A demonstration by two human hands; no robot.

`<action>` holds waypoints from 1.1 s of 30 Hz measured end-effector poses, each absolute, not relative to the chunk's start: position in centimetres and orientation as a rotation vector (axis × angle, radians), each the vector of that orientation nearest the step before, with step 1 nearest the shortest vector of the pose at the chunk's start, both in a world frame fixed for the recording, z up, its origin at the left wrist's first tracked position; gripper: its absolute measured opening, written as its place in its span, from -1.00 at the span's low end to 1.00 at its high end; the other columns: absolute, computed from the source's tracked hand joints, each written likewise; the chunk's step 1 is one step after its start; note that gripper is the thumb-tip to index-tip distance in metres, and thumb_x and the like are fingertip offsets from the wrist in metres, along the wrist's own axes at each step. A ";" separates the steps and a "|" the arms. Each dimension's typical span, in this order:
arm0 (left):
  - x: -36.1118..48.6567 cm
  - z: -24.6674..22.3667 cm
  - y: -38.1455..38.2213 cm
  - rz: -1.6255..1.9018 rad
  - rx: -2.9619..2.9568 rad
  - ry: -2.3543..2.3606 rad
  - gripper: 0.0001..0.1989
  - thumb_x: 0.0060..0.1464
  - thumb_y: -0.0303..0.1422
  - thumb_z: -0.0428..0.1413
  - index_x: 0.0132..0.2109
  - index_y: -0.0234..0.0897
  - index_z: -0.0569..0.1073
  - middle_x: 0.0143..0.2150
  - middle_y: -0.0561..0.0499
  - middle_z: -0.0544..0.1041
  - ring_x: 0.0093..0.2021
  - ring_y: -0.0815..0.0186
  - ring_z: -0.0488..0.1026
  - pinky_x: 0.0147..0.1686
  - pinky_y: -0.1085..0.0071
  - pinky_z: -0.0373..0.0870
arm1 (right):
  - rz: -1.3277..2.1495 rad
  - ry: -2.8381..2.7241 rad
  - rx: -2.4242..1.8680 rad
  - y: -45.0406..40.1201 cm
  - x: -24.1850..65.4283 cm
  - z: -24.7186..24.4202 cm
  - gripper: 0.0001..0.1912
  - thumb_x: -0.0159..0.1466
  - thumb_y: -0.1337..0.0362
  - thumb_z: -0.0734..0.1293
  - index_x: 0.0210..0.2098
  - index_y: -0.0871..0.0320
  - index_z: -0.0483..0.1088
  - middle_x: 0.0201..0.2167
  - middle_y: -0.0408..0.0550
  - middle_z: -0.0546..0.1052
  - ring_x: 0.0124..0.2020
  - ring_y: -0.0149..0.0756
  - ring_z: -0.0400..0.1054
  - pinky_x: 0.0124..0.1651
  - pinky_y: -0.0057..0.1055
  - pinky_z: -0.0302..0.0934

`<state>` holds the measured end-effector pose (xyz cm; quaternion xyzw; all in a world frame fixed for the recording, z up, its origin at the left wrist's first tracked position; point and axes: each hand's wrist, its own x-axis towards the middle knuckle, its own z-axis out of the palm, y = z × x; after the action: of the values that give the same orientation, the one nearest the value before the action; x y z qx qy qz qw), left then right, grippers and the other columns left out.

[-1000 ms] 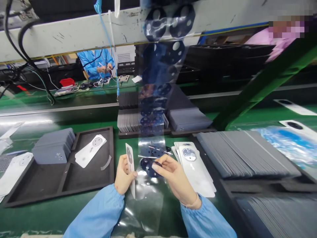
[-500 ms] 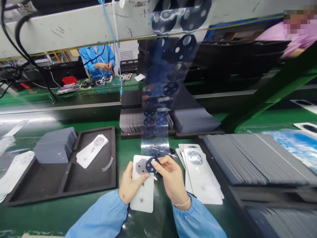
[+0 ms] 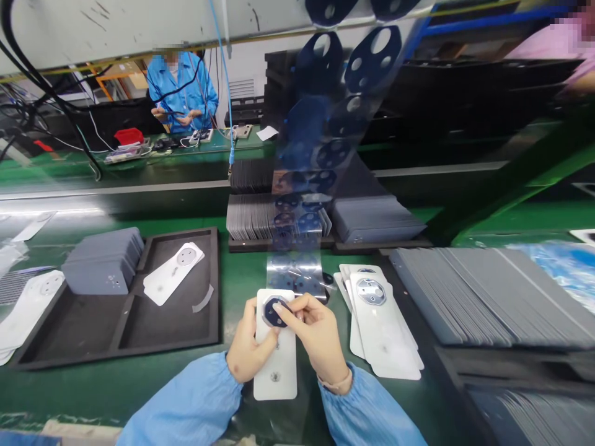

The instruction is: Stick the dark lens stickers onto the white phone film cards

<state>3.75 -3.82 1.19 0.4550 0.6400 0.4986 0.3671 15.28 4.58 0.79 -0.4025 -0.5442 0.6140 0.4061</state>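
My left hand [image 3: 253, 347] is closed on a white phone back panel [image 3: 275, 385], gripping its left edge with the thumb across its front. Over the round camera area near the panel's top lies a dark blue round film sticker [image 3: 273, 314] with holes. My right hand [image 3: 318, 331] pinches the sticker's right side, and its thumb presses on the face. A clear strip of similar dark stickers [image 3: 292, 272] hangs down just behind the panel. To the right, several white panels [image 3: 388, 334] lie in a fanned pile, the top one with a shiny film over its camera area.
A black divided tray [image 3: 74, 331] on the left holds grey panels [image 3: 100, 263] and white panels [image 3: 170, 279]. Grey panels [image 3: 483, 297] fill a rack at right; more stand at the back [image 3: 251, 217]. A co-worker in blue [image 3: 181, 93] sits across the bench.
The sticker has moved left, from the side of the camera area to over it. My right hand has followed it in closer to the panel. The head view has shifted slightly.
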 end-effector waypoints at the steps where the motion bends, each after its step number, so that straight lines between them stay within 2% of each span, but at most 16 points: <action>1: 3.7 1.2 -3.8 1.287 1.194 1.645 -0.61 0.12 -0.42 0.07 0.09 -0.22 0.22 -0.08 -0.04 0.55 -0.15 0.23 0.53 -0.16 0.31 0.44 | 1.543 -1.379 -1.018 4.5 15.3 0.8 -0.69 0.03 0.13 0.51 -0.59 0.14 0.36 -0.60 -0.21 0.35 -0.53 -0.42 0.08 -0.44 -0.42 0.03; 18: 3.8 0.6 -4.0 1.331 1.344 1.621 -0.60 0.16 -0.46 0.03 0.13 -0.21 0.16 -0.02 -0.07 0.54 -0.07 0.21 0.54 -0.08 0.28 0.45 | 1.485 -1.407 -1.042 4.1 15.1 0.9 -0.73 0.05 0.17 0.50 -0.60 0.13 0.36 -0.61 -0.21 0.36 -0.53 -0.39 0.10 -0.41 -0.40 0.06; 27: 4.2 0.2 -4.6 1.396 1.247 1.583 -0.67 0.29 -0.36 -0.06 0.17 -0.23 0.18 0.06 -0.15 0.51 0.03 0.18 0.49 0.00 0.25 0.41 | 1.351 -1.420 -1.013 3.2 14.7 0.9 -0.73 0.10 0.21 0.46 -0.57 0.11 0.31 -0.59 -0.20 0.35 -0.52 -0.37 0.18 -0.43 -0.40 0.12; 33: 4.6 0.0 -4.8 1.411 1.205 1.584 -0.66 0.30 -0.30 -0.06 0.17 -0.24 0.20 0.09 -0.18 0.47 0.10 0.13 0.43 0.05 0.20 0.37 | 1.310 -1.429 -0.996 2.9 14.6 0.9 -0.73 0.12 0.23 0.44 -0.56 0.10 0.27 -0.58 -0.22 0.32 -0.52 -0.38 0.17 -0.44 -0.41 0.12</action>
<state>4.55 -4.75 0.00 0.4638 0.6096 0.5432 0.3438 14.60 2.88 0.90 -0.4051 -0.5812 0.5330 0.4626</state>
